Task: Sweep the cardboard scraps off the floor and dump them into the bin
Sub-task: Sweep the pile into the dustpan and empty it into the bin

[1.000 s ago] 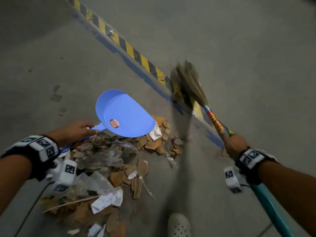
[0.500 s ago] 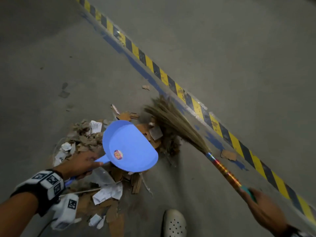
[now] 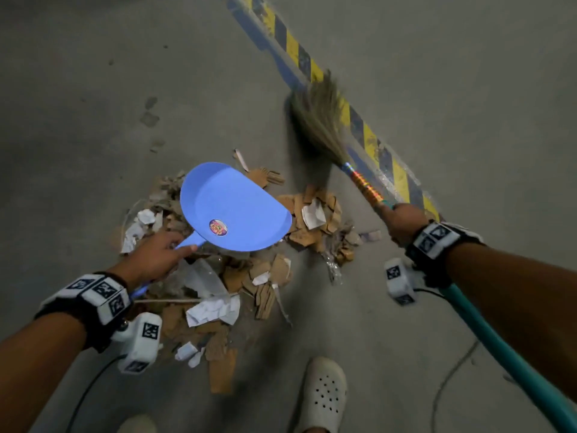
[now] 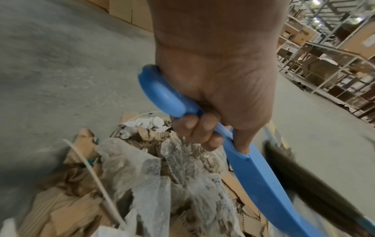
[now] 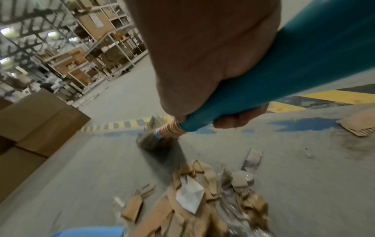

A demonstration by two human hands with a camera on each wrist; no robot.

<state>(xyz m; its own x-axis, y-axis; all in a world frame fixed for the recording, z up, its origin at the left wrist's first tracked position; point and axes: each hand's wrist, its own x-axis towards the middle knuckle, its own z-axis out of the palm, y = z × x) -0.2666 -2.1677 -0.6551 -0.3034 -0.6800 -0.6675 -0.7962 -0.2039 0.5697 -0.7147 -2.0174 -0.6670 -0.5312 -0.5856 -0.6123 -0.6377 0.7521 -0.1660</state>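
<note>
Concrete floor bears cardboard scraps; left hand grips dustpan, right hand broom.

Left wrist view. Left hand wraps the blue dustpan handle; fingers curl under it, thumb lies along the top edge. Dustpan held edge-on, tilted, above the pile of cardboard scraps. Crumpled clear plastic film and white paper bits lie mixed in the pile. Broom bristles, blurred, sit beyond the pan. Grey floor; shelving racks upper right.
</note>
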